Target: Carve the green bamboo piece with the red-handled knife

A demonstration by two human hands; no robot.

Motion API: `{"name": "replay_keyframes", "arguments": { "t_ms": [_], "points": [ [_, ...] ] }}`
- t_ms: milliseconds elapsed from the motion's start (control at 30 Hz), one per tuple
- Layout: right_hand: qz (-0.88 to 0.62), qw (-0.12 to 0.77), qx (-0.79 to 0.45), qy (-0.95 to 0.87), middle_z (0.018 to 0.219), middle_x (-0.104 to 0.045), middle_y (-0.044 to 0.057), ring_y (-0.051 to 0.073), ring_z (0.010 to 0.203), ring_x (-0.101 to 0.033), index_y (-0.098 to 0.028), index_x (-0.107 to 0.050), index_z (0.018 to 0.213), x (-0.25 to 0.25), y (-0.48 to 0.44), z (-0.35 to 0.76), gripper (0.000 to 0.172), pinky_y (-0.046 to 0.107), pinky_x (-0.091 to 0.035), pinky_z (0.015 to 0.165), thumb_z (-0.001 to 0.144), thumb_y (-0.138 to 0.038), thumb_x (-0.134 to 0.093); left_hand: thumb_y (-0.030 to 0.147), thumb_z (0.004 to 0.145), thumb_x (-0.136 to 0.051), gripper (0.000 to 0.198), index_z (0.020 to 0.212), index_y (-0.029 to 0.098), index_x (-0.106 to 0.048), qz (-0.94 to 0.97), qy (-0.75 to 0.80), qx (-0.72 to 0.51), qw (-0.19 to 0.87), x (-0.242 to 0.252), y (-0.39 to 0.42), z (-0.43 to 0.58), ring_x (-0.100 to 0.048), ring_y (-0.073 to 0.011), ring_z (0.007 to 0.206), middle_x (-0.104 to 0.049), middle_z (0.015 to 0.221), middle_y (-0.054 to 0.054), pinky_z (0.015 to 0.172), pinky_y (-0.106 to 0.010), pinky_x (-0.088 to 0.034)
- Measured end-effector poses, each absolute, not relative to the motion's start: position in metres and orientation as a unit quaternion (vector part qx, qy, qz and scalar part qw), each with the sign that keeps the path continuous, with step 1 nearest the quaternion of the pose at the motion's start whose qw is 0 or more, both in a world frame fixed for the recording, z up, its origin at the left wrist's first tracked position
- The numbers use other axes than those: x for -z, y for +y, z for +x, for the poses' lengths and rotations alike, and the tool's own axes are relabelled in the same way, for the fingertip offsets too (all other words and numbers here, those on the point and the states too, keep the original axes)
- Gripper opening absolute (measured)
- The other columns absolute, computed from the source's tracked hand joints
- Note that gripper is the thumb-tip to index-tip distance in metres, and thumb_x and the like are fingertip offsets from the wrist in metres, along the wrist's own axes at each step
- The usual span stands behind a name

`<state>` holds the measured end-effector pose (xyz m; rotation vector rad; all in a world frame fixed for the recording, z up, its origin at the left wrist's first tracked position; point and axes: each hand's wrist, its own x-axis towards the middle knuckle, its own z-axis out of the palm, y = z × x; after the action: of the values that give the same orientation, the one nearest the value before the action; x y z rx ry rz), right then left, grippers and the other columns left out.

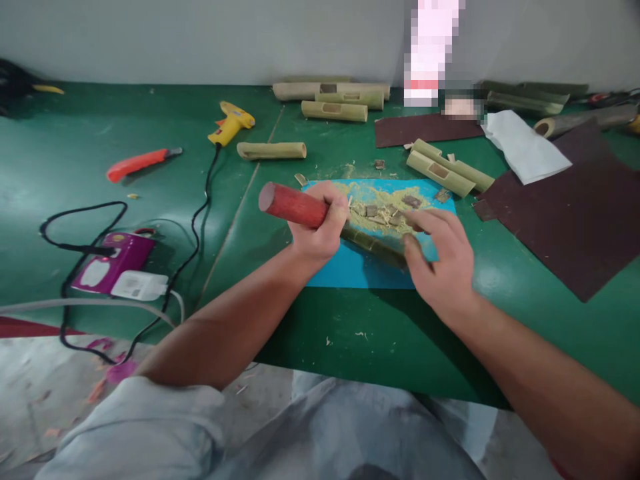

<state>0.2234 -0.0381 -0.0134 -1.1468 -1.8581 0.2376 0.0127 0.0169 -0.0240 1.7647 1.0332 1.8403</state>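
My left hand (324, 217) is closed around a thick red wooden handle (295, 205), its blunt end pointing left. What the handle's other end is like is hidden by the fist. A dark green bamboo piece (373, 247) runs from below that fist toward my right hand (445, 257). The right hand's fingers and thumb are apart, close to the bamboo's right end; whether they touch it is unclear. Under both hands lies a blue sheet (360, 277), strewn with pale sawdust (383, 207) and small bamboo chips (371, 211).
Cut bamboo tubes (343, 111) lie toward the wall, with more bamboo pieces (440, 173) to the right. Brown sheets (570, 220) and a white cloth (525, 147) are there too. Leftward are a yellow glue gun (231, 125), a red-handled cutter (140, 164) and a purple power strip (115, 260) with cords.
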Motion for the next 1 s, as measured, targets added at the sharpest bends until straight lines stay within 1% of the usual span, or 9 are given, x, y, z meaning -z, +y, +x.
{"name": "replay_keyframes", "arguments": {
  "t_ms": [100, 233, 300, 433, 533, 667, 733, 933, 1000],
  "points": [
    [-0.492, 0.453, -0.106, -0.736, 0.112, -0.073, 0.011, 0.027, 0.107, -0.069, -0.024, -0.068, 0.121, 0.017, -0.031, 0.23, 0.026, 0.048, -0.059, 0.091, 0.099, -0.024, -0.053, 0.056, 0.093, -0.066, 0.048, 0.061, 0.023, -0.055, 0.643, 0.354, -0.654, 0.184, 0.027, 0.019, 0.01, -0.051, -0.0153, 0.051, -0.054, 0.055, -0.001, 0.053, -0.036, -0.039],
    [-0.474, 0.421, -0.083, -0.769, 0.114, -0.072, 0.01, 0.029, 0.111, -0.069, -0.027, -0.069, 0.117, 0.017, -0.031, 0.228, 0.023, 0.051, -0.057, 0.096, 0.098, -0.029, -0.057, 0.054, 0.095, -0.062, 0.046, 0.062, 0.024, -0.055, 0.67, 0.353, -0.633, 0.162, 0.029, 0.021, 0.006, -0.052, -0.0161, 0.052, -0.053, 0.056, -0.001, 0.054, -0.036, -0.039],
    [-0.455, 0.416, -0.074, -0.784, 0.114, -0.072, 0.009, 0.028, 0.109, -0.068, -0.027, -0.069, 0.117, 0.016, -0.033, 0.226, 0.022, 0.051, -0.056, 0.096, 0.098, -0.029, -0.058, 0.053, 0.096, -0.061, 0.044, 0.063, 0.024, -0.055, 0.685, 0.348, -0.625, 0.141, 0.03, 0.021, 0.003, -0.052, -0.0157, 0.051, -0.054, 0.057, -0.001, 0.053, -0.036, -0.039],
    [-0.438, 0.411, -0.069, -0.797, 0.114, -0.072, 0.011, 0.027, 0.105, -0.068, -0.023, -0.068, 0.117, 0.017, -0.033, 0.225, 0.022, 0.048, -0.056, 0.093, 0.099, -0.029, -0.059, 0.048, 0.096, -0.061, 0.04, 0.065, 0.023, -0.056, 0.703, 0.335, -0.616, 0.118, 0.029, 0.022, 0.001, -0.051, -0.0148, 0.051, -0.056, 0.058, 0.0, 0.053, -0.035, -0.039],
    [-0.448, 0.378, -0.078, -0.806, 0.112, -0.073, 0.012, 0.028, 0.104, -0.067, -0.021, -0.069, 0.114, 0.019, -0.032, 0.224, 0.021, 0.047, -0.055, 0.09, 0.098, -0.031, -0.059, 0.044, 0.096, -0.061, 0.038, 0.065, 0.023, -0.056, 0.707, 0.324, -0.618, 0.116, 0.029, 0.022, 0.001, -0.052, -0.015, 0.052, -0.056, 0.058, -0.001, 0.053, -0.035, -0.038],
    [-0.463, 0.312, -0.093, -0.825, 0.108, -0.072, 0.012, 0.029, 0.1, -0.065, -0.02, -0.073, 0.106, 0.021, -0.031, 0.221, 0.023, 0.046, -0.051, 0.087, 0.098, -0.037, -0.06, 0.046, 0.096, -0.061, 0.04, 0.064, 0.023, -0.056, 0.701, 0.33, -0.619, 0.126, 0.029, 0.022, 0.001, -0.051, -0.0157, 0.052, -0.055, 0.058, -0.001, 0.054, -0.036, -0.039],
    [-0.46, 0.291, -0.099, -0.833, 0.108, -0.072, 0.012, 0.029, 0.099, -0.064, -0.019, -0.074, 0.105, 0.022, -0.032, 0.219, 0.025, 0.046, -0.051, 0.087, 0.098, -0.039, -0.06, 0.049, 0.095, -0.062, 0.041, 0.064, 0.023, -0.056, 0.702, 0.333, -0.615, 0.136, 0.028, 0.021, 0.003, -0.052, -0.0157, 0.052, -0.056, 0.059, -0.001, 0.055, -0.036, -0.04],
    [-0.46, 0.25, -0.102, -0.846, 0.103, -0.073, 0.012, 0.029, 0.094, -0.062, -0.018, -0.074, 0.105, 0.025, -0.034, 0.215, 0.019, 0.044, -0.051, 0.084, 0.092, -0.031, -0.067, 0.049, 0.095, -0.064, 0.043, 0.063, 0.022, -0.058, 0.702, 0.345, -0.598, 0.176, 0.024, 0.019, 0.011, -0.053, -0.0153, 0.054, -0.057, 0.059, -0.001, 0.055, -0.034, -0.042],
    [-0.462, 0.241, -0.103, -0.847, 0.104, -0.073, 0.012, 0.03, 0.096, -0.062, -0.017, -0.073, 0.106, 0.024, -0.035, 0.214, 0.022, 0.044, -0.052, 0.085, 0.089, -0.031, -0.07, 0.048, 0.095, -0.064, 0.042, 0.064, 0.021, -0.058, 0.697, 0.345, -0.603, 0.179, 0.024, 0.02, 0.012, -0.053, -0.0151, 0.054, -0.056, 0.059, -0.001, 0.055, -0.034, -0.042]
  ]
}}
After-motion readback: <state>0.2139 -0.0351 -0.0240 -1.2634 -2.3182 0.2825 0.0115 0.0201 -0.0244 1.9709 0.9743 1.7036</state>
